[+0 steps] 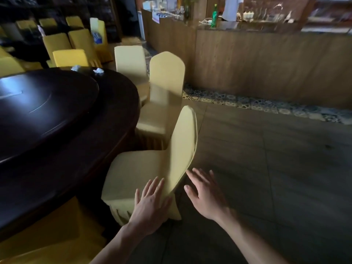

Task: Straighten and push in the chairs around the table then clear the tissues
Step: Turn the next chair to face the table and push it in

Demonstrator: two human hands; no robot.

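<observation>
Nearest chair (144, 174), lower centre, seat partly under the table (57, 141); left hand (150, 202) flat against its backrest, right hand (205, 195) spread open beside it, probably not touching; loose slippery cover, so push the rigid backrest; tissues (98, 71) upper left

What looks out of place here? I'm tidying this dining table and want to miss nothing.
Two crumpled tissues lie on the far edge of the table. The nearest chair and the next chair stand at different angles, seats not tucked under.
</observation>
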